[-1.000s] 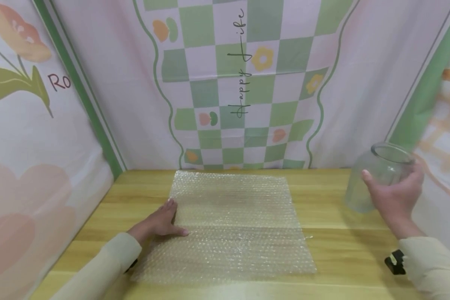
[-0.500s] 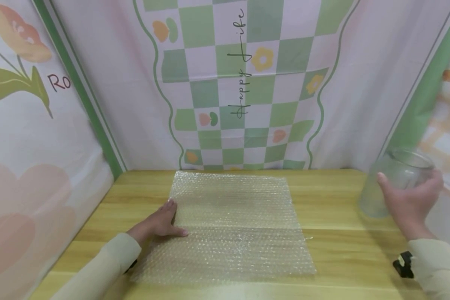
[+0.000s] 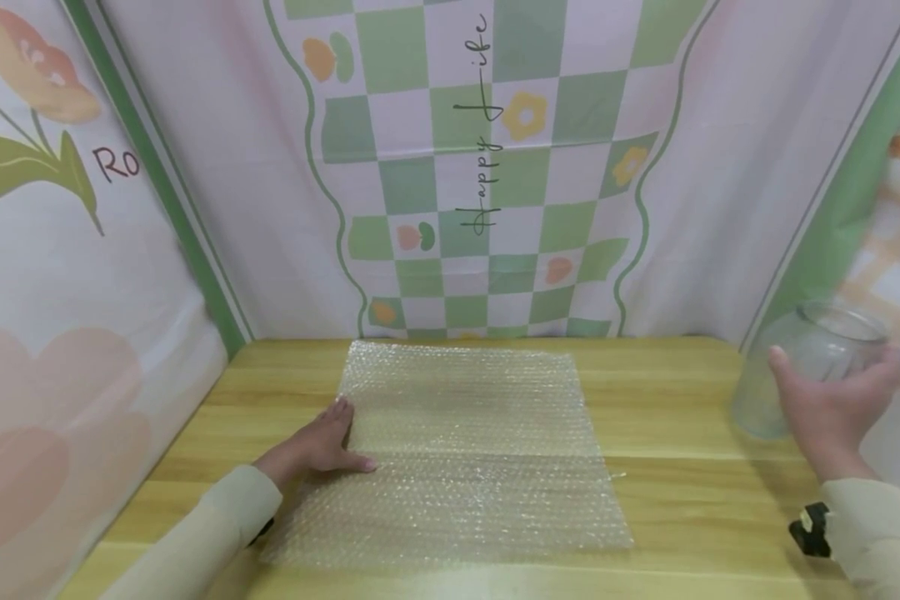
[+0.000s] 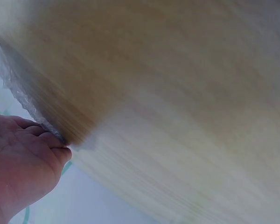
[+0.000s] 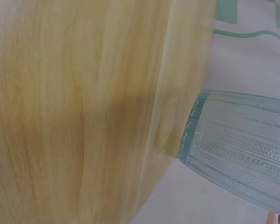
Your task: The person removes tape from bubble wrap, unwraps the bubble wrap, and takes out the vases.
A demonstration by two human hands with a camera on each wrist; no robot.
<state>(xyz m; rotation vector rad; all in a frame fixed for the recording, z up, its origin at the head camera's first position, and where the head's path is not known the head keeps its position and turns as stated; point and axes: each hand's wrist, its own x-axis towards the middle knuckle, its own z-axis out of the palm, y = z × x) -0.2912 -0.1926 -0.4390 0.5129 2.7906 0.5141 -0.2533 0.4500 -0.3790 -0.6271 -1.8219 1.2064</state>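
Observation:
A clear sheet of bubble wrap (image 3: 465,467) lies flat on the wooden table. My left hand (image 3: 322,442) rests on its left edge, thumb spread from the fingers; the left wrist view shows the palm side of that hand (image 4: 28,158) beside the wrap's edge (image 4: 21,93). At the far right, my right hand (image 3: 832,408) grips a wide-mouthed glass jar (image 3: 761,400) around its side, mouth up. In the right wrist view the ribbed, textured jar (image 5: 238,144) has its base over the table's edge zone. Whether the base touches the tabletop I cannot tell.
The wooden tabletop (image 3: 667,517) extends around the wrap. Printed cloth (image 3: 525,192) hangs behind it, with more cloth at the left (image 3: 82,350) and right (image 3: 896,250). A small black object (image 3: 812,529) sits at my right cuff.
My right hand has carried the glass jar rightward and slightly nearer to me, slowing in the last half second. My left hand and the bubble wrap have stayed in place.

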